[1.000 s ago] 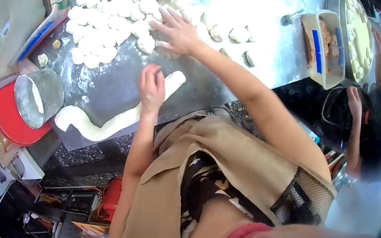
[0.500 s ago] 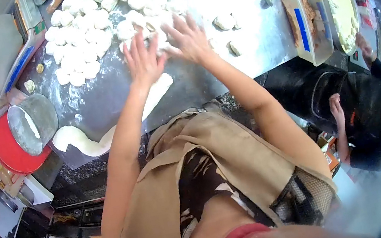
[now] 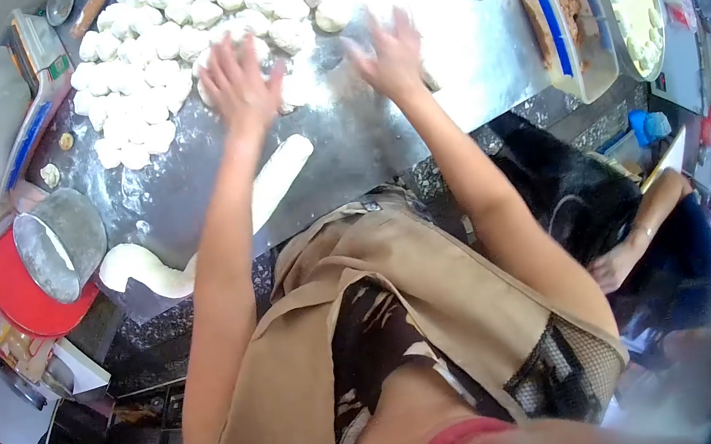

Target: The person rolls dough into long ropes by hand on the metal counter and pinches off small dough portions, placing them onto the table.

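Here: person's left hand [image 3: 239, 89] splayed over dough pieces [image 3: 203, 12] | right hand [image 3: 392, 56] spread wide (anything under either palm: cannot tell)

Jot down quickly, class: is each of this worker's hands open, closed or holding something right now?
Left hand: open and spread, at the dough pieces; contact hidden.
Right hand: open and spread, over the table; nothing visibly held.

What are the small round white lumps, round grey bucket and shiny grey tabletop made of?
The small round white lumps look like soft, matte dough: pale and puffy. The round grey bucket seems dull metal, judging by its greyish sheen. The shiny grey tabletop is probably smooth steel, since it reflects light.
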A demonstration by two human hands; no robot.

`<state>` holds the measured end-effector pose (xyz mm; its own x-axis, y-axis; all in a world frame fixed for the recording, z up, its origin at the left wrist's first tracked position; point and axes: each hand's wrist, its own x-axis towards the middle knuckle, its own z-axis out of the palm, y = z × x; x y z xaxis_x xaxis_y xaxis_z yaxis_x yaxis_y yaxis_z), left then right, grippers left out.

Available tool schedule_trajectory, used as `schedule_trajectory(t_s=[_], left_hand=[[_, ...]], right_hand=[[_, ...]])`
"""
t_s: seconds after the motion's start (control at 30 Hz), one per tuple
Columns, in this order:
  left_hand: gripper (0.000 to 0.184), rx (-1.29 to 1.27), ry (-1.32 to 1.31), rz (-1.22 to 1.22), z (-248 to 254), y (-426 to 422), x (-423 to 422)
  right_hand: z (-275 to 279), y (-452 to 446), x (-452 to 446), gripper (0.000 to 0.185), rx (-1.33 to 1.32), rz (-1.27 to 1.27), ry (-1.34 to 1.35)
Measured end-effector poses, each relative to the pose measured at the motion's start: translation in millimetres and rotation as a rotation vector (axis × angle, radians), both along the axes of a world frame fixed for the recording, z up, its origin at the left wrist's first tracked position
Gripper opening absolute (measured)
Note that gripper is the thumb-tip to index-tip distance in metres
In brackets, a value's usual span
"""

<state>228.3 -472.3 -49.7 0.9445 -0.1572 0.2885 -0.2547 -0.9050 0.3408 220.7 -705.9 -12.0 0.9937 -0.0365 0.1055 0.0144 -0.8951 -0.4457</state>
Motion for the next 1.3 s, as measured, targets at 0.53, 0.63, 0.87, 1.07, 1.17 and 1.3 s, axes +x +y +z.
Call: schedule_trajectory(t_s=[0.53, 0.63, 0.87, 1.07, 1.17, 1.3], left_hand=[[0.046, -0.289, 0.142, 0.028, 32, 92, -66], [0.067, -0.151, 0.399, -0.087, 59, 80, -169], [0.061, 0.086, 0.334, 0.141, 35, 136, -228], [0.056, -0.184, 0.179, -0.167, 40, 25, -136], [0.053, -0.179, 0.248, -0.267, 18, -26, -109], [0.052, -0.164, 0.243, -0.313, 40, -21, -139]], right_hand=[[-9, 41, -38, 0.066, 0.149, 0.508, -0.018], [-3, 81, -77, 0.072, 0.022, 0.952, 0.099], [41, 68, -94, 0.030, 0.117, 0.878, 0.132], [80, -76, -68, 0.040, -0.163, 0.474, 0.209], [24, -117, -58, 0.038, -0.385, 0.239, 0.298], [15, -79, -56, 0.056, -0.315, 0.169, 0.143]])
